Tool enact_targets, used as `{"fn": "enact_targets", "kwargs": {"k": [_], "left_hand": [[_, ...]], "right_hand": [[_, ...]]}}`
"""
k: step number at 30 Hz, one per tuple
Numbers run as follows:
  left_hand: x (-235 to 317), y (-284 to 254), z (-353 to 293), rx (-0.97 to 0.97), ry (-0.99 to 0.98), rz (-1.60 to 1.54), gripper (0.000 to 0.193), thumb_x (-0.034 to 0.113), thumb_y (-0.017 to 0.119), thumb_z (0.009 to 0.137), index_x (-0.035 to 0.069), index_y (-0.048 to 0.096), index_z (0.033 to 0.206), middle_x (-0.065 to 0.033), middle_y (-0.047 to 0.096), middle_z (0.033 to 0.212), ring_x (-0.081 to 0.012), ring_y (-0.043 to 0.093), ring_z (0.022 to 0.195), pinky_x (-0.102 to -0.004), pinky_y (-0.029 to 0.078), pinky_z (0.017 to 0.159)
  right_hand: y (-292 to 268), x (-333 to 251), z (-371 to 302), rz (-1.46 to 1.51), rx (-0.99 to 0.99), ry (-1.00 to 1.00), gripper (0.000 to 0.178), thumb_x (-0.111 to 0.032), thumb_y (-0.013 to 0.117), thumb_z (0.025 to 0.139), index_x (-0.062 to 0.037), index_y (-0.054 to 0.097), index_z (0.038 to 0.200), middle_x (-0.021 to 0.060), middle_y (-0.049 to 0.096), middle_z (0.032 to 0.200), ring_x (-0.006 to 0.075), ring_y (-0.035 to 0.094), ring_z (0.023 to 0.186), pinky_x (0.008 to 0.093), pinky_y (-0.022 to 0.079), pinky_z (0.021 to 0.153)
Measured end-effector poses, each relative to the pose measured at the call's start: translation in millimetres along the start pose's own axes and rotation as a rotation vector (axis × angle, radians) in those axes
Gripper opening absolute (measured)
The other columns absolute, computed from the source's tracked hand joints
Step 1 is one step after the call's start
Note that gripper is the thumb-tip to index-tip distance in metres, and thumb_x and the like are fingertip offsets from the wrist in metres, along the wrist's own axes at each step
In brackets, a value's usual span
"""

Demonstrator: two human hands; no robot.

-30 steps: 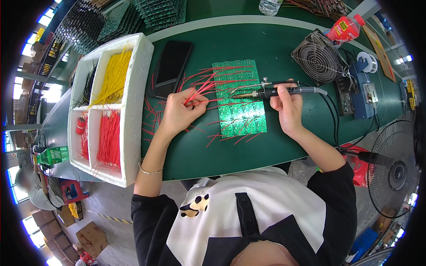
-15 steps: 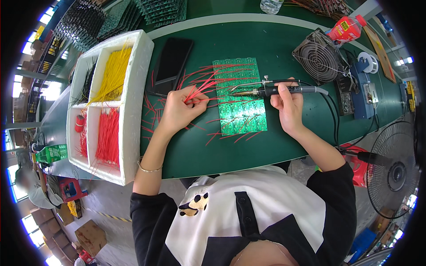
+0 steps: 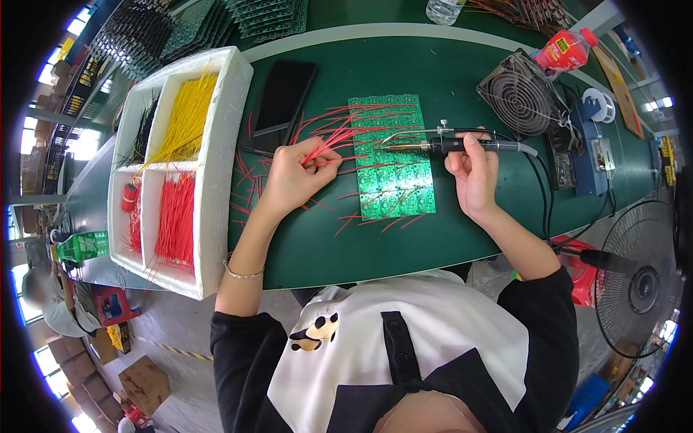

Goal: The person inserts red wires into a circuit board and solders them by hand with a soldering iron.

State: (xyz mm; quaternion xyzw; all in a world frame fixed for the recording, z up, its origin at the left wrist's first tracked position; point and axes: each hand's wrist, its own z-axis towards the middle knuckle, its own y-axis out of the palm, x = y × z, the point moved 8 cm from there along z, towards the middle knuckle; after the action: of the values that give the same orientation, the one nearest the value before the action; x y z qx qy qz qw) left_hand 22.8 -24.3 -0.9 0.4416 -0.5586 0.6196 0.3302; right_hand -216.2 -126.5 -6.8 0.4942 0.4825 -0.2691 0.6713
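"Where do the hands sit around the green circuit-board panel (image 3: 372, 181)?"

"The left hand (image 3: 297, 180) is just off its left edge, pinching red wires (image 3: 326, 147) between thumb and fingers, with one reaching onto it. The right hand (image 3: 478, 175) is off its right edge, gripping a soldering iron (image 3: 497, 146) whose barrel lies over the panel's middle."

"Is the tip touching?"

"I can't tell. A thin curved metal tube (image 3: 413, 131) ends close to it too."

"How would you do this well?"

"I'd hold the wire end dead still against the panel, heat it briefly, and probably wait for the joint to set before letting go. I'd also angle the hot barrel clear of neighbouring wires on the panel; their coating could melt."
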Motion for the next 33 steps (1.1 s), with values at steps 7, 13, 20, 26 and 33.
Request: {"fn": "enact_targets", "kwargs": {"k": [7,13,20,26,33], "left_hand": [[11.0,-1.1,-0.3,0.009,0.045,-0.042,0.009,0.007,0.058,0.082,-0.001,0.061,0.08,0.0027,0.052,0.06,0.0,0.037,0.053,-0.0172,0.029,0.047],[19.5,-13.0,-1.8,0.035,0.067,-0.03,0.02,0.011,0.047,0.089,-0.002,0.059,0.081,-0.0042,0.054,0.067,-0.0094,0.046,0.058,-0.0231,0.038,0.056],[47.8,-51.1,-9.5,0.32,0.274,0.019,0.021,0.012,0.045,0.091,0.0,0.058,0.08,-0.0001,0.043,0.062,-0.0083,0.039,0.056,-0.0219,0.033,0.052],[48.5,-13.1,-9.6,0.001,0.043,-0.314,0.013,0.013,0.044,0.092,0.003,0.043,0.101,0.0035,0.034,0.059,-0.0047,0.028,0.052,-0.0199,0.023,0.047],[43.8,-7.1,0.0,-0.052,0.13,-0.387,0.011,0.009,0.045,0.091,0.004,0.038,0.097,0.0017,0.038,0.059,-0.0057,0.032,0.052,-0.0207,0.026,0.047]], "right_hand": [[-3.3,-6.0,-3.3,0.021,0.053,0.017,0.015,-0.019,0.047,0.091,-0.0043,0.05,0.09,0.0025,0.046,0.057,0.005,0.035,0.046,0.0195,0.025,0.042],[-17.1,-9.8,-7.6,0.005,0.065,0.04,0.018,-0.022,0.044,0.092,-0.0056,0.052,0.091,0.0015,0.044,0.055,0.0051,0.029,0.043,0.0203,0.024,0.044],[-21.9,-13.5,-7.2,0.009,0.017,0.038,0.022,-0.026,0.042,0.093,-0.007,0.053,0.093,0.0003,0.042,0.055,0.0053,0.026,0.043,0.0219,0.024,0.047],[-20.3,-13.0,-5.0,0.134,-0.001,0.048,0.015,-0.02,0.045,0.091,-0.0065,0.051,0.09,0.003,0.044,0.055,0.0064,0.031,0.044,0.021,0.024,0.043],[-20.5,-11.2,-6.1,0.149,-0.024,0.073,0.016,-0.021,0.045,0.091,-0.0063,0.051,0.088,0.0027,0.044,0.055,0.0066,0.031,0.044,0.0212,0.024,0.043]]}}
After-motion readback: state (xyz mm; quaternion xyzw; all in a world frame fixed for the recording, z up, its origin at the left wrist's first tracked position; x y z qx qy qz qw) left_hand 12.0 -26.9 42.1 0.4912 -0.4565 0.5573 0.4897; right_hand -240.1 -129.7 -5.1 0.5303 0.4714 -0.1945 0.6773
